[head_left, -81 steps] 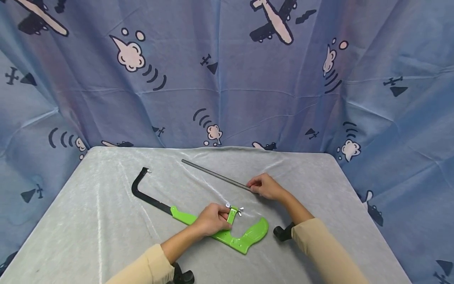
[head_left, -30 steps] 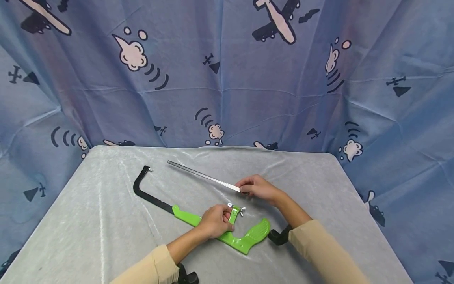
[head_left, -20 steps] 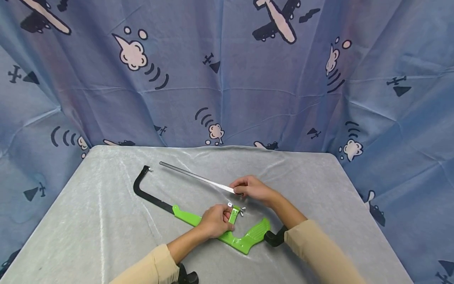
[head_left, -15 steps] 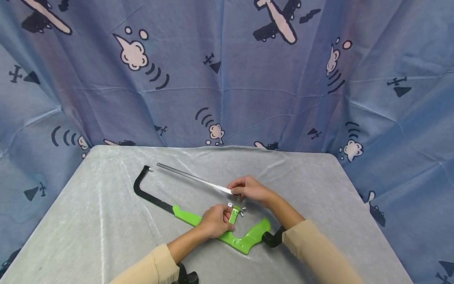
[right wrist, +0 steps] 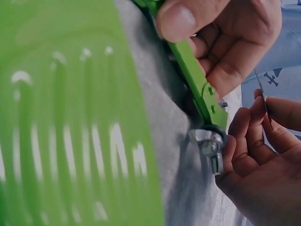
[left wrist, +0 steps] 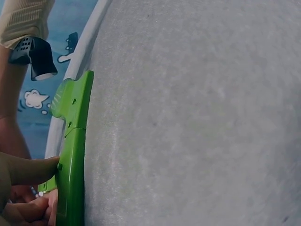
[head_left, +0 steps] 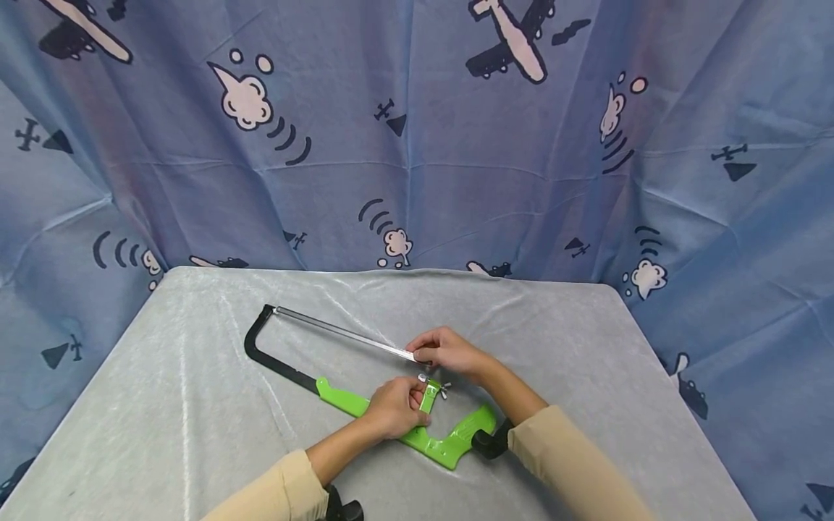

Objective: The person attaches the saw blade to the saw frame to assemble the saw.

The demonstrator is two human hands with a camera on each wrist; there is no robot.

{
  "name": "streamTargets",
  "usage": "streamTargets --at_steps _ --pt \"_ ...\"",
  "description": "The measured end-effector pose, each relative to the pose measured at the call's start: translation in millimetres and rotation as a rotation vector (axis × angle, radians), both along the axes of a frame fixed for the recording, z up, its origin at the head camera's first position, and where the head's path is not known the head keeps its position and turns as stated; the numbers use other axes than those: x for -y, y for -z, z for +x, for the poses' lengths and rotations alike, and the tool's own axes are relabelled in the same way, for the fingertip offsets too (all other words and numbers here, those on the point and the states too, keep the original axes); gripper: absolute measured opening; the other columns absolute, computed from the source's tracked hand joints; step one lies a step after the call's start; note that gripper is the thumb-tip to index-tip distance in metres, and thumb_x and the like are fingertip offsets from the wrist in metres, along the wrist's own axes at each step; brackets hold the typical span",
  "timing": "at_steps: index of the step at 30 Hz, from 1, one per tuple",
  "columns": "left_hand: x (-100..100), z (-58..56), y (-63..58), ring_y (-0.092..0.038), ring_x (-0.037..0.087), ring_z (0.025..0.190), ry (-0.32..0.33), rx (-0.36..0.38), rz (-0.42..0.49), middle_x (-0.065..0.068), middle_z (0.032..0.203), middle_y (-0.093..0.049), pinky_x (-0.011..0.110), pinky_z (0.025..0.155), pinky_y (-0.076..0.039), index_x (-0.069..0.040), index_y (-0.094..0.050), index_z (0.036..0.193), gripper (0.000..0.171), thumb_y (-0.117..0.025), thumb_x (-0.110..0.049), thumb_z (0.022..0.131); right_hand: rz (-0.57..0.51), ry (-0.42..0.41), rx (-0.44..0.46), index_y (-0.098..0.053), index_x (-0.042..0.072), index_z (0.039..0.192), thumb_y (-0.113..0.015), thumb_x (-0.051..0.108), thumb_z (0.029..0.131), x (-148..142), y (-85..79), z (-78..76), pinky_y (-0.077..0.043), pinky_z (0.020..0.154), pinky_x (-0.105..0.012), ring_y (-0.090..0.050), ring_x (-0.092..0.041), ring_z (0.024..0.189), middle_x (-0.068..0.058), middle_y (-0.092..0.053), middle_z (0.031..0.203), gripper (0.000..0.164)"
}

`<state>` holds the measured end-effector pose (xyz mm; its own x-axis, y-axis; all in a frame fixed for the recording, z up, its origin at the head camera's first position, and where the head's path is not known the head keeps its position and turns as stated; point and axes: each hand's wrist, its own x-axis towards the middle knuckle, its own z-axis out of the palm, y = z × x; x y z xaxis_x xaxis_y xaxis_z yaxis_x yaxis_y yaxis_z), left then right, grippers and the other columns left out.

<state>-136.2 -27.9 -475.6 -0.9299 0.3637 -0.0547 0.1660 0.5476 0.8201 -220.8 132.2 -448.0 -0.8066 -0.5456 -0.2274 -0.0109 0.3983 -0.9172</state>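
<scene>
A hacksaw frame (head_left: pixel 343 399), green at the handle end with a black bow, lies across the table. My left hand (head_left: pixel 394 407) grips its short green arm, thumb on the near side and fingers curled behind. At the tip of that arm sits a silver wing nut (right wrist: pixel 210 146). My right hand (head_left: pixel 448 351) pinches the near end of a thin grey hacksaw blade (head_left: pixel 345 333) between thumb and fingers. The blade's far end meets the small pin at the tip of the black bow (head_left: pixel 266 310). Its near end is just above the wing nut, partly covered by my fingers.
The grey cloth-covered table (head_left: pixel 163 405) reaches back to a blue curtain (head_left: pixel 326 145) printed with planes and clouds. A black wrist camera (head_left: pixel 491 441) on my right sleeve overlaps the ribbed green handle (head_left: pixel 478 427) in the head view.
My right hand has brought the hacksaw blade left and nearer, so its far end has come to the bow's tip. My left hand keeps its grip on the frame.
</scene>
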Motion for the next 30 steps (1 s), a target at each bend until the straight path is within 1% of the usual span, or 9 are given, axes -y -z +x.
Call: streamTargets --at_steps 6,10,13,15,22,30 --pt "0 -0.5 1.0 -0.045 0.006 0.062 0.005 -0.009 0.0 -0.004 0.07 -0.051 0.024 0.06 -0.036 -0.007 -0.06 0.08 0.027 -0.084 -0.005 0.069 0.027 0.005 -0.001 -0.068 -0.007 0.114 -0.059 0.009 0.095 4 1.4 0.7 -0.05 0.073 -0.032 -0.057 -0.014 0.081 -0.012 -0.07 0.101 0.027" --pt "1 -0.9 1.5 -0.045 0.006 0.063 0.008 -0.01 -0.003 -0.004 0.07 -0.051 0.024 0.061 -0.036 -0.007 -0.061 0.081 0.026 -0.084 -0.004 0.069 0.024 0.008 0.009 -0.067 -0.007 0.115 -0.059 0.009 0.096 6 2.6 0.6 -0.05 0.074 -0.033 -0.057 -0.016 0.082 -0.016 -0.069 0.103 0.027" --pt "1 -1.1 2.0 -0.045 0.006 0.063 0.012 -0.013 -0.003 -0.004 0.07 -0.052 0.024 0.061 -0.036 -0.007 -0.061 0.08 0.026 -0.084 -0.004 0.069 0.021 0.019 0.013 -0.068 -0.007 0.114 -0.058 0.008 0.096 7 3.9 0.6 -0.049 0.074 -0.032 -0.056 -0.016 0.08 -0.018 -0.069 0.104 0.026" --pt "1 -1.2 2.1 -0.045 0.006 0.062 0.014 -0.016 -0.002 -0.004 0.07 -0.051 0.024 0.06 -0.036 -0.007 -0.061 0.079 0.026 -0.084 -0.004 0.068 0.014 0.024 0.008 -0.068 -0.007 0.113 -0.059 0.007 0.095 8 4.9 0.5 -0.049 0.073 -0.031 -0.056 -0.015 0.079 -0.018 -0.069 0.102 0.025" --pt "1 -1.2 0.8 -0.044 0.006 0.061 0.013 -0.016 -0.001 -0.004 0.068 -0.05 0.024 0.06 -0.035 -0.007 -0.059 0.077 0.027 -0.085 -0.005 0.068 0.013 0.035 0.009 -0.068 -0.007 0.112 -0.058 0.006 0.094 12 4.2 1.6 -0.047 0.071 -0.029 -0.055 -0.013 0.079 -0.011 -0.07 0.099 0.024" --pt "2 -1.2 1.2 -0.044 0.006 0.062 0.01 -0.018 -0.011 -0.004 0.07 -0.052 0.024 0.061 -0.036 -0.007 -0.06 0.079 0.026 -0.085 -0.006 0.069 0.029 0.032 -0.034 -0.069 -0.01 0.107 -0.06 0.002 0.091 14 5.1 2.7 -0.046 0.066 -0.028 -0.054 -0.013 0.076 -0.011 -0.07 0.094 0.022"
